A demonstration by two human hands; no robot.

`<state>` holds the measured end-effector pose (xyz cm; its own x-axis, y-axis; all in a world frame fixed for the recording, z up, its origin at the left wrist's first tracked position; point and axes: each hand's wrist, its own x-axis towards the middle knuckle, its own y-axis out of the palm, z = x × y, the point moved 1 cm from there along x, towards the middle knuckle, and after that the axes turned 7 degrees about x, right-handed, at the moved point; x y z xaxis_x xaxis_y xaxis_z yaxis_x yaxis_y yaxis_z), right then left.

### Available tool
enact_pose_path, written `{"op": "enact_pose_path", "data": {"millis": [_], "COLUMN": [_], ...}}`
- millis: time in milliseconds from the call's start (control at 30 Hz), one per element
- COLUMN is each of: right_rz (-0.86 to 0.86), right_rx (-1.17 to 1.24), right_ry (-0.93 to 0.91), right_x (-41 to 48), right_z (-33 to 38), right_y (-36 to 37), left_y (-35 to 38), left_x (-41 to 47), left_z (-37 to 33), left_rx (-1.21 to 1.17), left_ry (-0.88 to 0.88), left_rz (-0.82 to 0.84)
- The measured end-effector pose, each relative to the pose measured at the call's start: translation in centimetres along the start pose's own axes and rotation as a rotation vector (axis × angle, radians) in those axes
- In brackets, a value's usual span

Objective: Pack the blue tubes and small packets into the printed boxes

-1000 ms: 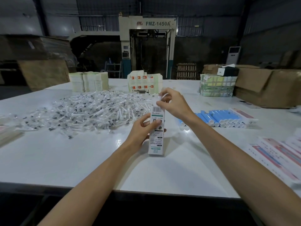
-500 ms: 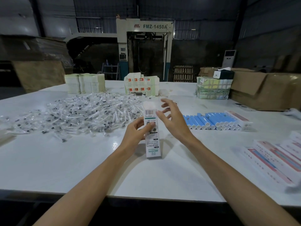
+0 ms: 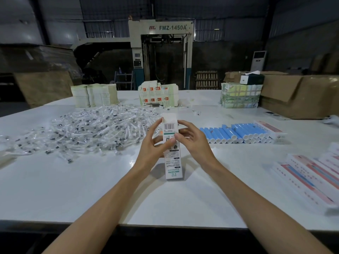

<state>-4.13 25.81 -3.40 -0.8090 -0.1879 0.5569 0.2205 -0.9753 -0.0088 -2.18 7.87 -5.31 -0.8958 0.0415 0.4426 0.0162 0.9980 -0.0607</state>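
The left hand [image 3: 152, 147] and the right hand [image 3: 194, 142] both pinch the printed box [image 3: 174, 165], standing on the counter [image 3: 73, 189] mid-frame (top flap looks up), so hold it steady and tuck gently.

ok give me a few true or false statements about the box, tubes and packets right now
1. The left hand and the right hand both hold the printed box. True.
2. The printed box lies flat on the table. False: it stands on end.
3. The blue tubes lie in a row to the right of the printed box. True.
4. The small packets sit inside a cardboard carton. False: they lie loose in a heap on the table, left of the printed box.
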Motion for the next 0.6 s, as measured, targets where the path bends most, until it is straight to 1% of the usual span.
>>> {"op": "enact_pose_path", "data": {"millis": [233, 400, 600], "right_rz": [0.053, 0.124, 0.131], "right_rx": [0.034, 0.022, -0.012], "right_ry": [0.038, 0.076, 0.133], "right_x": [-0.15, -0.1, -0.16], "right_z": [0.25, 0.19, -0.02], "right_y": [-0.34, -0.45, -0.94], "left_y": [0.12, 0.16, 0.09], "left_x": [-0.08, -0.13, -0.12], "left_z": [-0.3, -0.19, 0.36], "left_rx": [0.001, 0.019, 0.095], "left_ry": [0.01, -0.003, 0.014], "left_rz": [0.021, 0.042, 0.046]}}
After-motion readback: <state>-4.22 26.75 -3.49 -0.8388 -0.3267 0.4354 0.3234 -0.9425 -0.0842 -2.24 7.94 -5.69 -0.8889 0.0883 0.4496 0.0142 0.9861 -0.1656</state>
